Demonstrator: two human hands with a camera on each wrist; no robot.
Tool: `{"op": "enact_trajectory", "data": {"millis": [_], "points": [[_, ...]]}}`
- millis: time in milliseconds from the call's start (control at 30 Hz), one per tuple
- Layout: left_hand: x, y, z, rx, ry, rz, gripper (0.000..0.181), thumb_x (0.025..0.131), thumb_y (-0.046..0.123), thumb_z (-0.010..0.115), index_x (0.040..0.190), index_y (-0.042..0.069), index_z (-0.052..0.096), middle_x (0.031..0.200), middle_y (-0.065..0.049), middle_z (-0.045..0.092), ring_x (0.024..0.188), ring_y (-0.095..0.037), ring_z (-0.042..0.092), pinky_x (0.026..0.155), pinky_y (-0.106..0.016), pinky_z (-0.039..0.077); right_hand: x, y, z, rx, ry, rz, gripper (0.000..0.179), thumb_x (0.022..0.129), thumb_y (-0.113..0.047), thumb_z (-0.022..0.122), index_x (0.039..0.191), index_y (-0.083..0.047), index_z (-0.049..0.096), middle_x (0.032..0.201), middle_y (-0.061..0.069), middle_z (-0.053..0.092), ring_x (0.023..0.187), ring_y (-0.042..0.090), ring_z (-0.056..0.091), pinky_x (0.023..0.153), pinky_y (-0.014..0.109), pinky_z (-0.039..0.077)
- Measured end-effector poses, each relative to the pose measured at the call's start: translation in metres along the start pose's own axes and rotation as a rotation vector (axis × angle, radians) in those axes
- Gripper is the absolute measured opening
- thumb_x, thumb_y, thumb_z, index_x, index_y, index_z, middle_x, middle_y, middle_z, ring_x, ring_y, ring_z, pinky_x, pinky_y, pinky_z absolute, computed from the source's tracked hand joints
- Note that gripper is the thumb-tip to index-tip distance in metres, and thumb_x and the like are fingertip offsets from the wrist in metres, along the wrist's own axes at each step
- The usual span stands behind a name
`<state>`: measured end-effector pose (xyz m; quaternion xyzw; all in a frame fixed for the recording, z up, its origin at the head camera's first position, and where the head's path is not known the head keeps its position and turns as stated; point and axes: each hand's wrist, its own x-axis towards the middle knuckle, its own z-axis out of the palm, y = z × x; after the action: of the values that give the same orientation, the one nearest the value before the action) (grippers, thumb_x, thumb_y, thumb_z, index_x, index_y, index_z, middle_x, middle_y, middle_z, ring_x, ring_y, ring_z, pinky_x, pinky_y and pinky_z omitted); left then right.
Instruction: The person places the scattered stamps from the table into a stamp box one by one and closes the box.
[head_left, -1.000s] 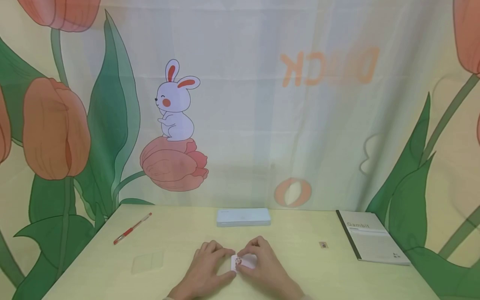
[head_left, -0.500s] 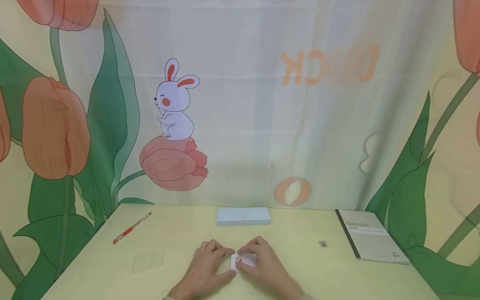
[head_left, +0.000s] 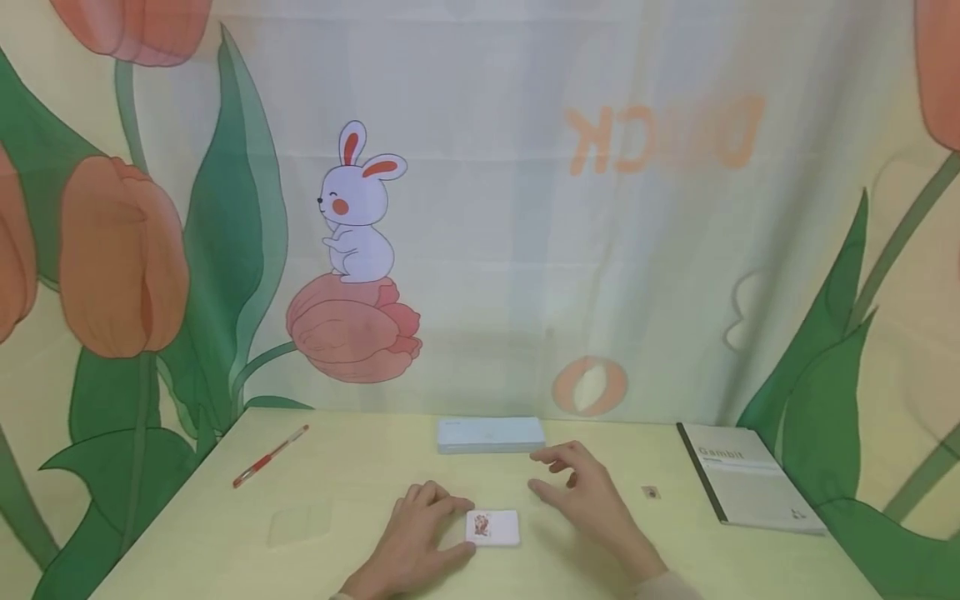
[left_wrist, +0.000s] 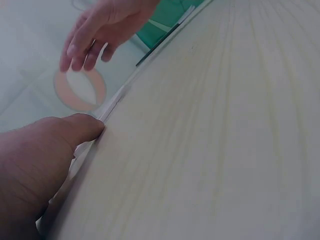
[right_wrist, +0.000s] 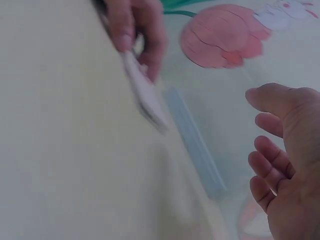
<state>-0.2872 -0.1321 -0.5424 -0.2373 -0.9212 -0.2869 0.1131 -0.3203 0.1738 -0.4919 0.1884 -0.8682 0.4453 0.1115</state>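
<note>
A flat white rectangular block (head_left: pixel 506 528) with rounded corners lies on the table in the head view. On its left half sits a small sticker (head_left: pixel 482 524) with a reddish-brown figure. My left hand (head_left: pixel 416 533) holds the block's left end between thumb and fingers, at its near and far corners. In the right wrist view the white block (right_wrist: pixel 143 95) shows edge-on, thin, under that hand. To the right of the block, my right hand (head_left: pixel 588 496) is raised off it, fingers loosely bent and thumb apart, holding nothing.
A pale blue box (head_left: pixel 491 436) stands at the back middle. At left lie a red pen (head_left: pixel 270 457) and a clear plastic rectangle (head_left: pixel 298 525). A small square sticker-like piece (head_left: pixel 651 492) and a notebook (head_left: pixel 750 475) are at right. A printed curtain (head_left: pixel 480 250) hangs behind.
My right hand has let go of the white block and moved up and to the right, uncovering its right half and the sticker. The left hand stays on the block.
</note>
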Motion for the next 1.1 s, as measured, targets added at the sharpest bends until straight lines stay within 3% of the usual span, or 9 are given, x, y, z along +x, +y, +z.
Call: {"op": "enact_trajectory", "data": {"millis": [267, 533, 700, 933, 1100], "points": [[0.0, 0.002, 0.004, -0.003, -0.003, 0.001, 0.053, 0.092, 0.051, 0.082, 0.138, 0.028, 0.076, 0.12, 0.011, 0.057, 0.114, -0.013, 0.046, 0.096, -0.04, 0.039, -0.005, 0.027, -0.067, -0.001, 0.141, 0.007, 0.045, 0.099, -0.028, 0.087, 0.14, -0.017, 0.072, 0.126, 0.004, 0.072, 0.114, 0.029, 0.067, 0.087, 0.03, 0.054], [0.0, 0.003, 0.004, 0.002, 0.001, 0.002, 0.054, 0.092, 0.052, 0.08, 0.139, 0.027, 0.076, 0.121, 0.01, 0.058, 0.114, -0.013, 0.046, 0.097, -0.04, 0.04, -0.021, 0.056, -0.116, -0.076, 0.205, 0.054, 0.051, 0.103, -0.031, 0.083, 0.149, -0.016, 0.066, 0.135, 0.004, 0.07, 0.112, 0.016, 0.064, 0.085, 0.024, 0.051], [0.0, 0.003, -0.001, 0.01, -0.006, 0.0, 0.054, 0.093, 0.052, 0.081, 0.14, 0.026, 0.076, 0.123, 0.01, 0.058, 0.116, -0.013, 0.046, 0.098, -0.041, 0.04, -0.028, 0.071, -0.128, -0.085, 0.22, 0.067, 0.049, 0.104, -0.029, 0.082, 0.148, -0.015, 0.067, 0.136, 0.004, 0.069, 0.107, 0.009, 0.064, 0.083, 0.025, 0.051], [0.0, 0.002, -0.002, -0.004, -0.004, -0.005, 0.054, 0.092, 0.052, 0.082, 0.14, 0.027, 0.076, 0.121, 0.01, 0.057, 0.114, -0.013, 0.046, 0.096, -0.04, 0.04, -0.035, 0.096, -0.131, -0.084, 0.152, 0.112, 0.051, 0.106, -0.03, 0.08, 0.15, -0.012, 0.064, 0.13, 0.013, 0.069, 0.105, 0.005, 0.066, 0.085, 0.026, 0.055], [0.0, 0.002, -0.003, -0.005, -0.002, -0.005, 0.055, 0.092, 0.053, 0.081, 0.14, 0.027, 0.075, 0.121, 0.01, 0.057, 0.114, -0.013, 0.046, 0.097, -0.04, 0.04, -0.037, 0.114, -0.126, -0.036, 0.11, 0.137, 0.052, 0.102, -0.022, 0.083, 0.149, -0.007, 0.065, 0.129, 0.019, 0.07, 0.102, 0.009, 0.068, 0.087, 0.025, 0.057]]}}
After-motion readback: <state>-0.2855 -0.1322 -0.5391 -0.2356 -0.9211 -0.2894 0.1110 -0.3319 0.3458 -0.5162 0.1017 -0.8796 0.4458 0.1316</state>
